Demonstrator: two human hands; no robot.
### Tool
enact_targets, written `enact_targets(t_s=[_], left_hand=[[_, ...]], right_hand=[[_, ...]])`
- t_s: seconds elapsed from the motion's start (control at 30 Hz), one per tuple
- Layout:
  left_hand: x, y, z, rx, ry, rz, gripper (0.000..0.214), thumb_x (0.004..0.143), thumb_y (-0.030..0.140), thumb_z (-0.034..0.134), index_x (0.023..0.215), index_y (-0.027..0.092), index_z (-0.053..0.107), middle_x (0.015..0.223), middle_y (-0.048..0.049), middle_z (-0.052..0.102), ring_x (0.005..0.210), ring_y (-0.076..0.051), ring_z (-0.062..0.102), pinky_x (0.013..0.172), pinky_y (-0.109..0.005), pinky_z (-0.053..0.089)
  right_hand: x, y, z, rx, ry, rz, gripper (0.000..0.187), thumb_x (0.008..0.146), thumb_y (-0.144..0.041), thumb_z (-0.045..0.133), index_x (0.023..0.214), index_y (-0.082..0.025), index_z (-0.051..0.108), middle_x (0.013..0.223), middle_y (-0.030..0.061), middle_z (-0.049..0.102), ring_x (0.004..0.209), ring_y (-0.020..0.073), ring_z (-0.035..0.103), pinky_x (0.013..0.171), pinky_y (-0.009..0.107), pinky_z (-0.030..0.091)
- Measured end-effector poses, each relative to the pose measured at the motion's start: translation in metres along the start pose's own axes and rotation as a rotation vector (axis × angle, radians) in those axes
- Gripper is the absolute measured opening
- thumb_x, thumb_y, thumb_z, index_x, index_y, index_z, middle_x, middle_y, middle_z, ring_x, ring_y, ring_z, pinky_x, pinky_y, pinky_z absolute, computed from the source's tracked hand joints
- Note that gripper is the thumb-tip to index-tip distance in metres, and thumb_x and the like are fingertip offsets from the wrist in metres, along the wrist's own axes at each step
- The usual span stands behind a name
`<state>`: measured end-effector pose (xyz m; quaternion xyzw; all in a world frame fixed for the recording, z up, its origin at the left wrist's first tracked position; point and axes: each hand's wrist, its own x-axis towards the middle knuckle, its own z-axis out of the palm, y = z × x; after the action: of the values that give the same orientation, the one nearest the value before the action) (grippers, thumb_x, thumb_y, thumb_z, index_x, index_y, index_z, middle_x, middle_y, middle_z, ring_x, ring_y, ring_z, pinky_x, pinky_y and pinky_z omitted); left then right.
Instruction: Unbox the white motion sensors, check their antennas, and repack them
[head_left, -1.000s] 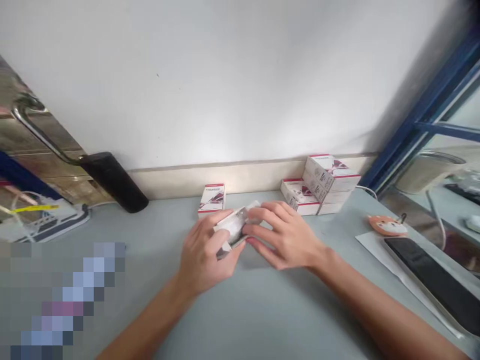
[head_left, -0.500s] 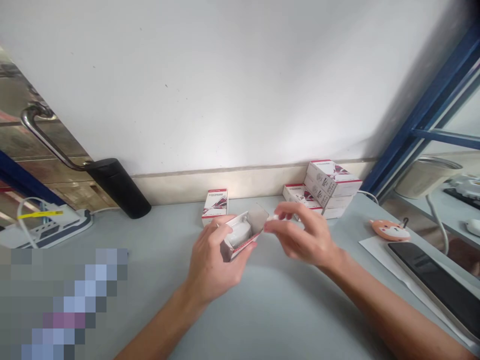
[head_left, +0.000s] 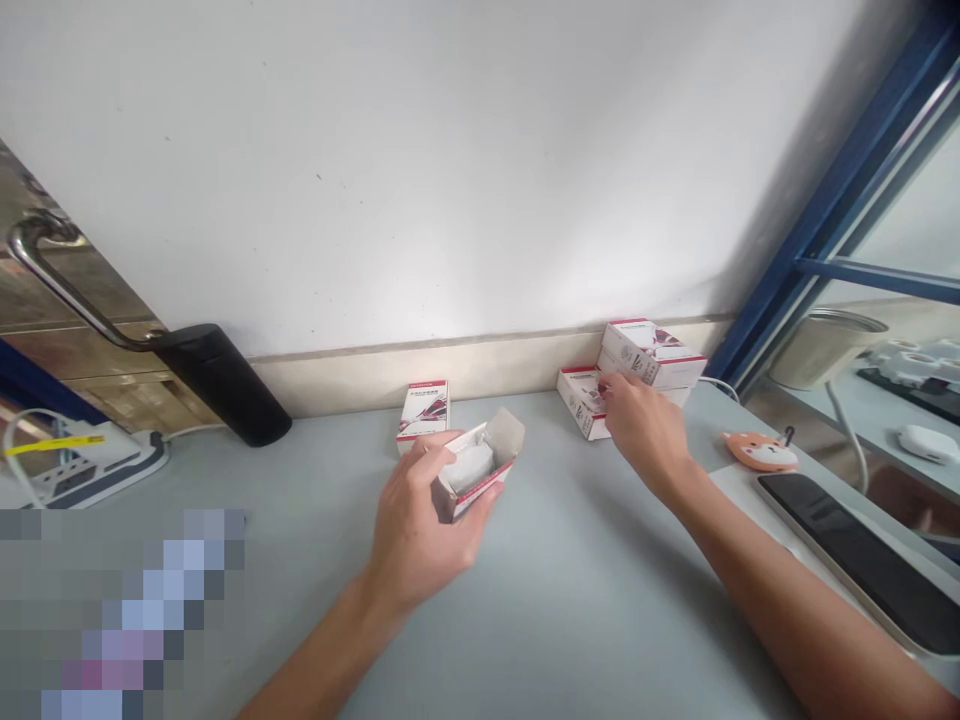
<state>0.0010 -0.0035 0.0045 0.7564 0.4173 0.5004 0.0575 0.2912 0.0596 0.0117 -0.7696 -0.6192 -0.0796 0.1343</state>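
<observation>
White packet [head_left: 471, 466] in, flap [head_left: 505, 436] not yet closed: our left hand [head_left: 420, 520] grips the open box [head_left: 484, 487]; at its two o'clock, our right hand [head_left: 649, 430] meets stacked boxes [head_left: 652, 356], grip unclear.

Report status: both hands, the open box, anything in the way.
Left hand gripping open box, white contents showing. Right hand at box stack, grip unclear, blocking part of it from view. Phone off to the right.
</observation>
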Motion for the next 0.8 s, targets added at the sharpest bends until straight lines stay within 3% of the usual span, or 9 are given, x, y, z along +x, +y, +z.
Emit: enact_targets(t_s=[0.1, 0.23, 0.33, 0.4, 0.5, 0.6, 0.7, 0.8], left_hand=[[0.001, 0.001, 0.0, 0.002, -0.001, 0.014, 0.026, 0.084, 0.022, 0.077, 0.093, 0.025, 0.052, 0.108, -0.0052, 0.069, 0.094, -0.021, 0.068, 0.074, -0.035, 0.056], [0.0, 0.001, 0.001, -0.003, -0.028, -0.013, 0.03, 0.083, 0.021, 0.078, 0.09, 0.025, 0.049, 0.11, -0.0048, 0.07, 0.094, -0.021, 0.068, 0.074, -0.035, 0.056], [-0.002, 0.0, 0.001, -0.023, -0.033, -0.035, 0.03, 0.083, 0.02, 0.078, 0.092, 0.026, 0.05, 0.112, -0.0053, 0.071, 0.096, -0.022, 0.069, 0.072, -0.034, 0.057], [-0.003, -0.001, 0.002, -0.043, -0.017, -0.022, 0.029, 0.083, 0.02, 0.078, 0.093, 0.025, 0.051, 0.114, -0.0064, 0.072, 0.095, -0.023, 0.07, 0.071, -0.034, 0.057], [-0.005, -0.002, 0.004, -0.033, 0.015, 0.045, 0.03, 0.083, 0.021, 0.08, 0.09, 0.025, 0.051, 0.115, -0.0076, 0.074, 0.091, -0.023, 0.072, 0.072, -0.036, 0.058], [-0.006, -0.002, 0.004, 0.037, 0.037, 0.163, 0.03, 0.083, 0.021, 0.081, 0.092, 0.024, 0.053, 0.115, -0.0087, 0.074, 0.094, -0.024, 0.074, 0.078, -0.04, 0.061], [-0.006, -0.002, 0.004, 0.084, 0.035, 0.269, 0.03, 0.085, 0.018, 0.079, 0.101, 0.024, 0.054, 0.117, -0.0101, 0.074, 0.098, -0.024, 0.075, 0.083, -0.042, 0.062], [-0.005, -0.002, 0.003, 0.113, 0.029, 0.303, 0.03, 0.086, 0.016, 0.078, 0.102, 0.024, 0.054, 0.12, -0.0111, 0.073, 0.099, -0.024, 0.075, 0.084, -0.042, 0.062]], right_hand=[[0.001, -0.001, 0.001, -0.018, -0.086, 0.032, 0.039, 0.102, -0.011, 0.042, 0.134, -0.018, 0.064, 0.116, 0.018, 0.074, 0.094, 0.0297, 0.075, 0.071, 0.034, 0.048], [0.002, -0.001, 0.0, -0.021, -0.098, 0.011, 0.041, 0.104, -0.014, 0.042, 0.14, -0.018, 0.06, 0.117, 0.0175, 0.074, 0.094, 0.0286, 0.075, 0.07, 0.031, 0.047], [0.0, -0.004, -0.002, 0.022, -0.005, -0.008, 0.042, 0.105, -0.018, 0.04, 0.142, -0.02, 0.06, 0.127, 0.0162, 0.072, 0.089, 0.0268, 0.074, 0.064, 0.031, 0.045], [-0.005, -0.01, -0.006, 0.106, 0.14, -0.049, 0.04, 0.105, -0.02, 0.04, 0.137, -0.023, 0.064, 0.134, 0.0133, 0.07, 0.082, 0.0225, 0.072, 0.059, 0.03, 0.042], [-0.018, -0.022, -0.012, 0.334, 0.446, -0.266, 0.032, 0.105, -0.021, 0.044, 0.12, -0.025, 0.071, 0.126, 0.0079, 0.073, 0.072, 0.0156, 0.068, 0.055, 0.028, 0.04], [-0.038, -0.037, -0.018, 0.571, 0.632, -0.637, 0.024, 0.1, -0.014, 0.052, 0.111, -0.025, 0.07, 0.11, 0.0059, 0.074, 0.073, 0.0133, 0.067, 0.059, 0.026, 0.046], [-0.057, -0.051, -0.019, 0.638, 0.604, -0.855, 0.026, 0.095, -0.013, 0.057, 0.115, -0.025, 0.067, 0.107, 0.0063, 0.07, 0.073, 0.0139, 0.064, 0.064, 0.028, 0.05], [-0.066, -0.061, -0.015, 0.655, 0.52, -0.804, 0.026, 0.095, -0.017, 0.059, 0.118, -0.026, 0.066, 0.114, 0.0086, 0.065, 0.076, 0.0153, 0.063, 0.066, 0.03, 0.051]])
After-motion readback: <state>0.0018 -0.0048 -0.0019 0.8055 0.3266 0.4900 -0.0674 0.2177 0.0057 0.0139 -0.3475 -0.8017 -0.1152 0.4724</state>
